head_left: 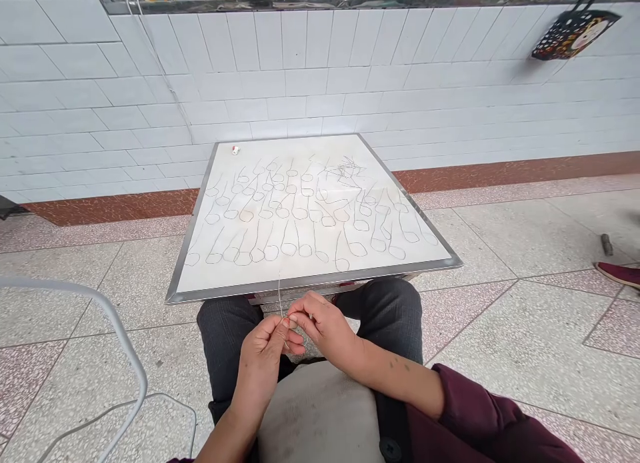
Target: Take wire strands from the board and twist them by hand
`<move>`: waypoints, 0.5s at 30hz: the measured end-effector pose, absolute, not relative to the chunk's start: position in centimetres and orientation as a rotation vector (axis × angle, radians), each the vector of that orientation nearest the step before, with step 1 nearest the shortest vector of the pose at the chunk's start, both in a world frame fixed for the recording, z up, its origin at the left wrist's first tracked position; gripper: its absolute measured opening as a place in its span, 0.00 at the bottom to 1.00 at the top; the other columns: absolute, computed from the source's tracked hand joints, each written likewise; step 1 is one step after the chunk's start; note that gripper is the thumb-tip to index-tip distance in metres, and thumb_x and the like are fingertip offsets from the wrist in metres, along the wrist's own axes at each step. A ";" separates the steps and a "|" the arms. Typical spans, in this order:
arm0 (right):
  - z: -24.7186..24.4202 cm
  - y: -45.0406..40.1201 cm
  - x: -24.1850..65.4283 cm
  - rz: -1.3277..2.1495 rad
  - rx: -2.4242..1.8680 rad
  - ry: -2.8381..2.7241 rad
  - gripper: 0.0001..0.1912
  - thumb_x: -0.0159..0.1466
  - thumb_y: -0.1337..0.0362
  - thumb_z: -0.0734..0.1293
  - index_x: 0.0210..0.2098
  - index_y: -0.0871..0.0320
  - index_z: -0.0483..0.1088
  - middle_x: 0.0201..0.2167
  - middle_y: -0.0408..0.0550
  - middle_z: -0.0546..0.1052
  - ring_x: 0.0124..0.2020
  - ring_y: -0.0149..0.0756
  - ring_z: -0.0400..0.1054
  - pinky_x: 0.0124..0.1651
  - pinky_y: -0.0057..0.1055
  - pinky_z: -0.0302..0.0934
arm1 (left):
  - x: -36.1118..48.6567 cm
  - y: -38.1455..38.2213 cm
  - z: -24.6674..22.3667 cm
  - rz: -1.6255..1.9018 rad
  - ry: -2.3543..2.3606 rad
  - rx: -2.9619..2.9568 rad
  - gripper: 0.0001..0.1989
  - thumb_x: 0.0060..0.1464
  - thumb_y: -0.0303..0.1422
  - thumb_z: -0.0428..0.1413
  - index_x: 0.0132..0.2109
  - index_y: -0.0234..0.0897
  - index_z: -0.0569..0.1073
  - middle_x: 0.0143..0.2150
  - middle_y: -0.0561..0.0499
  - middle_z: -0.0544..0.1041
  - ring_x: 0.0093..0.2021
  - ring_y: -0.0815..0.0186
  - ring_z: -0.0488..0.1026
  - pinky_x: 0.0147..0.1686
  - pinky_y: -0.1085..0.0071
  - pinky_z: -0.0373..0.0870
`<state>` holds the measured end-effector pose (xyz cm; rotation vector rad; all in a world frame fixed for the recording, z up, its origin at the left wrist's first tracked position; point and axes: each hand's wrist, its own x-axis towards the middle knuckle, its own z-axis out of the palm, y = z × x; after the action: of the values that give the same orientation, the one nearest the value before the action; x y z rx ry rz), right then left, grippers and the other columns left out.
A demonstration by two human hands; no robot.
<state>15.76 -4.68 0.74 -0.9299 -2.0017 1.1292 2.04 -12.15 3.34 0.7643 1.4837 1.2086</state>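
Observation:
Above my lap, my left hand (265, 346) and my right hand (325, 324) meet with fingertips pinched together. Between them is a thin wire (279, 291), its straight end pointing up toward the table edge. A curved part of the wire seems to pass below the fingertips, though the fingers hide most of it. In front of my knees stands a white table (265, 278) with a grey metal rim. Several wire loops with long straight tails (289, 248) lie in rough rows on it. At the back right of the tabletop is a tangled heap of straight wires (349, 171).
A small red and white object (236, 150) sits at the table's far left corner. Behind is a white tiled wall (305, 83) with a patterned bag (575, 33) hanging from the window bars. A grey tubular frame (120, 330) stands at left; a red shoe (620, 274) shows at right.

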 end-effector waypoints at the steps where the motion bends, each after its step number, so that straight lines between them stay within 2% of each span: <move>1: 0.6 -4.6 15.8 1.179 -0.940 -1.964 0.05 0.68 0.61 0.62 0.40 0.52 0.70 0.34 0.45 0.73 0.36 0.36 0.67 0.39 0.33 0.60 | 2.0 -12.1 3.2 1.231 1.485 0.758 0.16 0.55 0.45 0.58 0.35 0.36 0.78 0.28 0.50 0.80 0.27 0.61 0.78 0.33 0.67 0.74; 4: 0.3 -4.4 15.9 1.368 -0.944 -1.857 0.07 0.68 0.58 0.62 0.44 0.52 0.67 0.30 0.42 0.71 0.31 0.33 0.65 0.35 0.31 0.58 | 1.7 -12.1 3.0 1.301 1.489 0.734 0.17 0.57 0.46 0.57 0.37 0.36 0.78 0.29 0.50 0.80 0.29 0.62 0.77 0.35 0.67 0.74; 7: 0.2 -4.5 16.0 1.507 -0.928 -1.801 0.07 0.68 0.58 0.62 0.38 0.54 0.65 0.24 0.37 0.67 0.24 0.29 0.60 0.29 0.28 0.55 | 1.5 -12.1 3.0 1.351 1.514 0.747 0.17 0.58 0.46 0.57 0.34 0.36 0.77 0.29 0.51 0.79 0.28 0.64 0.75 0.34 0.68 0.73; 11: 0.3 -4.8 15.9 1.541 -0.935 -1.772 0.07 0.67 0.57 0.62 0.35 0.54 0.64 0.25 0.37 0.65 0.20 0.26 0.56 0.24 0.25 0.53 | 1.4 -12.1 3.0 1.344 1.553 0.800 0.16 0.59 0.44 0.56 0.35 0.36 0.77 0.28 0.52 0.78 0.27 0.66 0.75 0.34 0.70 0.72; 15: 0.4 -4.9 15.6 1.695 -0.910 -1.680 0.10 0.67 0.54 0.62 0.36 0.53 0.63 0.25 0.37 0.67 0.19 0.26 0.58 0.21 0.25 0.55 | 1.4 -12.1 2.9 1.343 1.561 0.777 0.16 0.58 0.45 0.57 0.37 0.36 0.78 0.29 0.51 0.79 0.28 0.64 0.76 0.34 0.68 0.74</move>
<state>15.63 -4.89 0.43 -0.9095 -1.6803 1.6945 1.39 -12.09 2.85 0.7765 1.5613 1.3426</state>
